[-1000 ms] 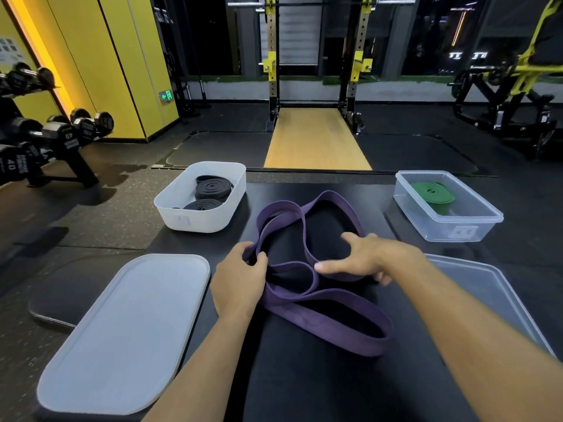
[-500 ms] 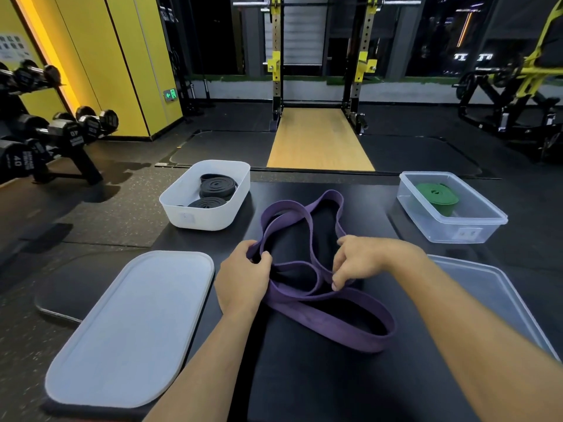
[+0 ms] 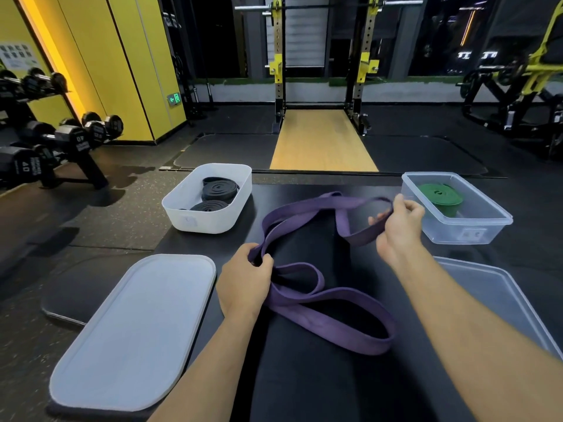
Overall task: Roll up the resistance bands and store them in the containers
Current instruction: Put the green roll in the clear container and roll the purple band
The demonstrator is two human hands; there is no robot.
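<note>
Work surface: a black padded mat (image 3: 304, 379) carries all items.

White lid (image 3: 131, 333): lies flat at the near left, overhanging the mat's left edge.

Clear lid (image 3: 499, 300): lies flat at the near right, partly behind the right forearm.

Purple resistance band (image 3: 338, 322): unrolled, in the middle of the mat between the two lids. Its near loop rests flat on the mat. Its far part is raised off the surface and runs across from one hand to the other, with a slack length hanging below the right hand.

White container (image 3: 210, 222): open, at the far left of the mat. It holds two rolled black bands (image 3: 220, 189), one behind the other.

Clear container (image 3: 457, 231): open, at the far right. It holds one rolled green band (image 3: 440, 195).

Left hand (image 3: 243, 284): low, near the mat, fingers and thumb curled round the purple band where its strands gather at the left.

Right hand (image 3: 399, 231): raised just beside the clear container, thumb and curled fingers pinching the far end of the purple band. The fingertips are partly hidden behind the strap.
</note>
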